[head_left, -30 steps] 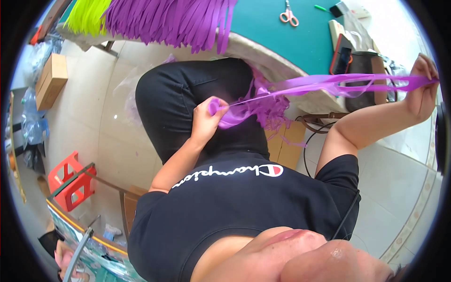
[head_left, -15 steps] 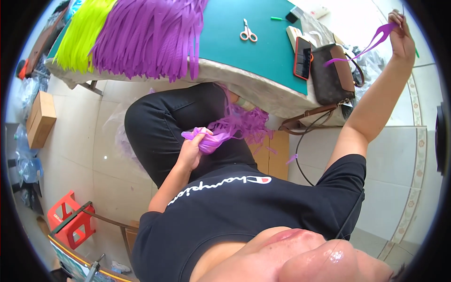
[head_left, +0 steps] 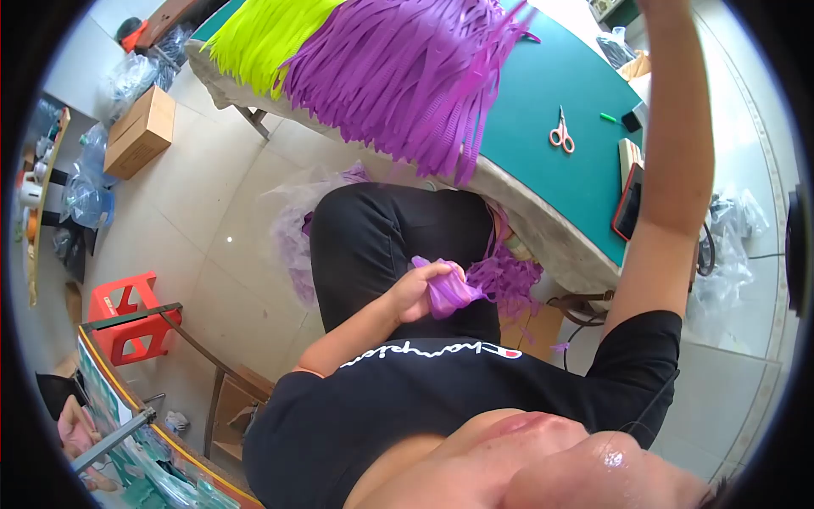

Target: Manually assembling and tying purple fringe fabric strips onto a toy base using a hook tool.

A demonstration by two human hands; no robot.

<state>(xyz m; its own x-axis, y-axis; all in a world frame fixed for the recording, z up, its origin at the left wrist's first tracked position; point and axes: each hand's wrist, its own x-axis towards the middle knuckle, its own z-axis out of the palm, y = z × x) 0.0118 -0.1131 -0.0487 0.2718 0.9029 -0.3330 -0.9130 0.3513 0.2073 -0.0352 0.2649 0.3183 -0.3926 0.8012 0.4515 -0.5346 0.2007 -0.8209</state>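
Observation:
My left hand (head_left: pixel 417 293) is closed around a bunch of purple strips (head_left: pixel 452 293) over my lap. Loose ends trail right to a tangle of purple strips (head_left: pixel 509 280) by the table's near edge. My right hand (head_left: pixel 666 4) is cut off at the top edge beyond the raised forearm, so its fingers are hidden. A row of long purple strips (head_left: pixel 390 85) lies over the table, ends hanging down its near side. A blurred purple strip (head_left: pixel 485 72) crosses the right of that row. Lime-yellow strips (head_left: pixel 264 42) lie to its left.
On the green tabletop (head_left: pixel 543 182) lie pink-handled scissors (head_left: pixel 561 134) and a green pen (head_left: pixel 608 117). A phone (head_left: pixel 627 204) is partly behind my right forearm. A carton (head_left: pixel 141 134) and a red stool (head_left: pixel 127 314) stand at left; clear plastic bags (head_left: pixel 292 233) lie beside my knee.
My right hand has swung from the far right, where it held up a purple strip, to the top edge. The view has shifted left. My left hand still grips its bunch.

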